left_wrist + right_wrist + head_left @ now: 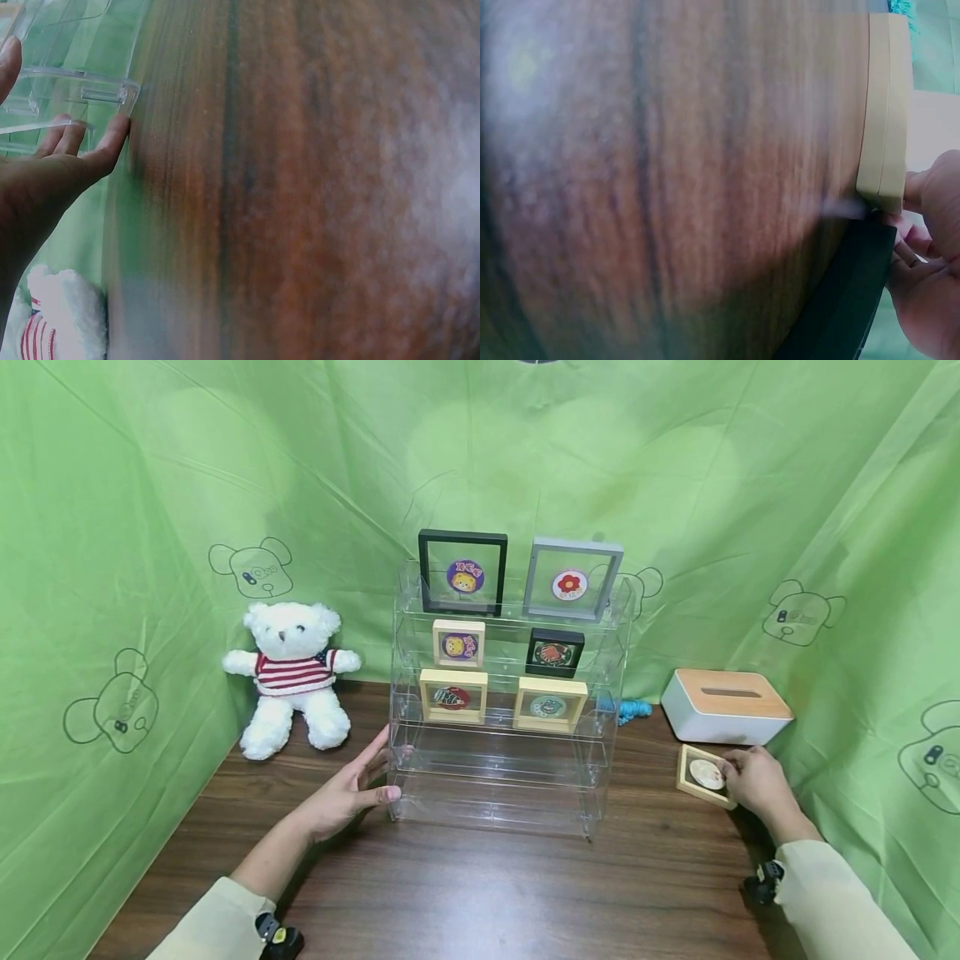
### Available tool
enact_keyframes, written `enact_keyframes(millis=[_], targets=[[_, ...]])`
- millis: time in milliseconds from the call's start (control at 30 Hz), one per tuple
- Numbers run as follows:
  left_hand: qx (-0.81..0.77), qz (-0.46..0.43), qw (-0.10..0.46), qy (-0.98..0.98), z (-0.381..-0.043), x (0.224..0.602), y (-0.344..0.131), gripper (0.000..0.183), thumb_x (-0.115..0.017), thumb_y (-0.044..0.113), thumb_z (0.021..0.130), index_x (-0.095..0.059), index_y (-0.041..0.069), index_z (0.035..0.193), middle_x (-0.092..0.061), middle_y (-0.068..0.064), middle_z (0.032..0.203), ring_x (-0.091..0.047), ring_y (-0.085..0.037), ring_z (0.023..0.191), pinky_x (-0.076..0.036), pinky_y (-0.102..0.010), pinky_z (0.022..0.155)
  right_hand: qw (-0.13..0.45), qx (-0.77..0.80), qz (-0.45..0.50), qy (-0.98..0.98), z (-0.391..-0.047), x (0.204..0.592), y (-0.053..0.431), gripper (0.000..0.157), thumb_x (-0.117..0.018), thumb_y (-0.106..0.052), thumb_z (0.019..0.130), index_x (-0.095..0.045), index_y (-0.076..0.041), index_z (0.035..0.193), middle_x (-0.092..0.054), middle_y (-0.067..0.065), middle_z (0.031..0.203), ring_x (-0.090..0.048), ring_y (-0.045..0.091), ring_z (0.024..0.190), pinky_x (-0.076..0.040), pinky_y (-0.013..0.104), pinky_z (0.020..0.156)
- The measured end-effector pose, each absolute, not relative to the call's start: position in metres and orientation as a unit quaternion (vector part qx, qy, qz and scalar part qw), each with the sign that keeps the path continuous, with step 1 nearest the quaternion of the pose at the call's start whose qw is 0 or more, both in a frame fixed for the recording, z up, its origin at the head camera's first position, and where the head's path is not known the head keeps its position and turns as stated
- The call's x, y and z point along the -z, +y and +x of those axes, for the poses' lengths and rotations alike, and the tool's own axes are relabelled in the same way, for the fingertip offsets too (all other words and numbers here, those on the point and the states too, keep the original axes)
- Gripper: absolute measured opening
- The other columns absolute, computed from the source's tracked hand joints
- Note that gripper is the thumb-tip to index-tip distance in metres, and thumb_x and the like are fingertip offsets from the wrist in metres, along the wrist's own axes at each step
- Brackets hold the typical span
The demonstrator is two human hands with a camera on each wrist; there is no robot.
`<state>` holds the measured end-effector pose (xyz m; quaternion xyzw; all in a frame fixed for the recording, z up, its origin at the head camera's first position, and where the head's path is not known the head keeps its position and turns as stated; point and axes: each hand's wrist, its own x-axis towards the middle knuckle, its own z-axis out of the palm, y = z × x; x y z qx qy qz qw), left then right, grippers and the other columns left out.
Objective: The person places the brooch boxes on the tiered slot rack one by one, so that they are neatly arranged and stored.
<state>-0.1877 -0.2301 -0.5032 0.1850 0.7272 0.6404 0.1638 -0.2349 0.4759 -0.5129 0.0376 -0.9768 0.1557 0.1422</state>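
My left hand [341,797] touches the left side of a clear acrylic display rack [487,797], thumb at the front edge. In the left wrist view its fingers [112,146] are extended against the clear plastic. My right hand [761,785] pinches the right side of a light wood frame [693,787] with a round badge, low over the table at the right. In the right wrist view the wood frame [883,112] appears edge-on. A dark straight-edged object [844,292] is beside its lower end; its kind is unclear. The right fingertips are partly hidden.
The rack's upper tiers hold several badge frames, including a black frame [501,572] and a grey frame [615,581]. A white tissue box [712,727] with a wooden lid stands behind my right hand. Left sits a white teddy bear [292,672]. A blue item [635,710] lies behind the rack.
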Motion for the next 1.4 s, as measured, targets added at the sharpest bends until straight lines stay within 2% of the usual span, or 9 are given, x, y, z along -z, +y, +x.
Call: enact_keyframes(millis=[100,333,433,600,767,867,1033,1133,1400], targets=[[-0.64,0.185,0.163,0.727,-0.187,0.503,-0.23,0.107,-0.074,0.012,0.107,0.001,0.039,0.179,-0.001,-0.031,0.184,-0.005,-0.061,0.167,-0.017,-0.075,0.13,0.136,-0.155,0.033,-0.978,-0.235,0.512,0.476,0.018,-0.067,-0.003,0.1,-0.075,0.012,0.1,-0.067,0.032,0.093,-0.064,0.048,0.086,-0.051,0.064,0.076],[-0.646,0.179,0.167,0.723,-0.187,0.501,-0.229,0.107,-0.075,0.013,0.106,-0.001,0.043,0.178,0.0,-0.029,0.184,-0.004,-0.06,0.168,-0.017,-0.074,0.131,0.117,-0.16,0.024,-0.98,-0.234,0.509,0.477,0.018,-0.065,-0.005,0.102,-0.073,0.011,0.1,-0.069,0.036,0.098,-0.066,0.056,0.093,-0.051,0.07,0.081],[-0.647,0.181,0.166,0.722,-0.187,0.501,-0.228,0.107,-0.075,0.013,0.106,-0.001,0.042,0.178,-0.002,-0.03,0.184,-0.005,-0.06,0.168,-0.017,-0.075,0.131,0.114,-0.165,0.019,-0.98,-0.233,0.508,0.478,0.018,-0.064,-0.006,0.103,-0.072,0.01,0.101,-0.072,0.033,0.097,-0.068,0.055,0.091,-0.052,0.069,0.08],[-0.648,0.181,0.167,0.721,-0.187,0.501,-0.228,0.107,-0.075,0.013,0.106,-0.001,0.042,0.178,-0.002,-0.031,0.183,-0.006,-0.06,0.168,-0.018,-0.075,0.131,0.105,-0.175,0.006,-0.979,-0.229,0.503,0.477,0.018,-0.064,-0.01,0.105,-0.073,0.007,0.105,-0.074,0.024,0.09,-0.067,0.042,0.083,-0.052,0.057,0.072],[-0.647,0.179,0.166,0.723,-0.187,0.502,-0.228,0.107,-0.075,0.014,0.106,-0.001,0.043,0.178,-0.003,-0.032,0.183,-0.006,-0.06,0.168,-0.018,-0.075,0.13,0.115,-0.196,0.019,-0.974,-0.223,0.495,0.473,0.023,-0.066,-0.011,0.107,-0.077,0.008,0.116,-0.076,0.029,0.102,-0.068,0.039,0.089,-0.052,0.051,0.074],[-0.646,0.18,0.165,0.724,-0.187,0.503,-0.229,0.107,-0.075,0.014,0.106,-0.002,0.043,0.178,-0.004,-0.033,0.183,-0.007,-0.061,0.167,-0.018,-0.076,0.13,0.138,-0.211,0.04,-0.967,-0.219,0.49,0.47,0.021,-0.071,-0.011,0.106,-0.08,0.006,0.115,-0.077,0.028,0.105,-0.066,0.027,0.086,-0.051,0.042,0.073],[-0.644,0.182,0.163,0.725,-0.188,0.503,-0.229,0.106,-0.074,0.013,0.106,-0.002,0.042,0.178,-0.012,-0.031,0.182,-0.009,-0.06,0.168,-0.02,-0.072,0.13,0.21,-0.231,0.087,-0.946,-0.213,0.477,0.462,0.014,-0.076,-0.004,0.1,-0.082,0.003,0.111,-0.074,0.017,0.095,-0.048,-0.001,0.077,-0.037,0.022,0.064],[-0.64,0.181,0.164,0.729,-0.188,0.503,-0.229,0.106,-0.074,0.013,0.107,0.0,0.04,0.178,-0.013,-0.031,0.182,-0.01,-0.06,0.168,-0.02,-0.071,0.13,0.239,-0.243,0.107,-0.934,-0.209,0.463,0.453,0.016,-0.076,0.002,0.099,-0.082,0.003,0.113,-0.073,0.016,0.096,-0.046,-0.007,0.077,-0.036,0.016,0.063],[-0.642,0.178,0.168,0.726,-0.188,0.502,-0.229,0.107,-0.074,0.013,0.107,0.001,0.04,0.179,-0.008,-0.031,0.183,-0.006,-0.059,0.168,-0.016,-0.074,0.131,0.279,-0.255,0.15,-0.914,-0.199,0.425,0.426,0.025,-0.08,0.005,0.095,-0.081,0.002,0.119,-0.072,0.011,0.098,-0.05,-0.018,0.083,-0.045,0.003,0.07]])
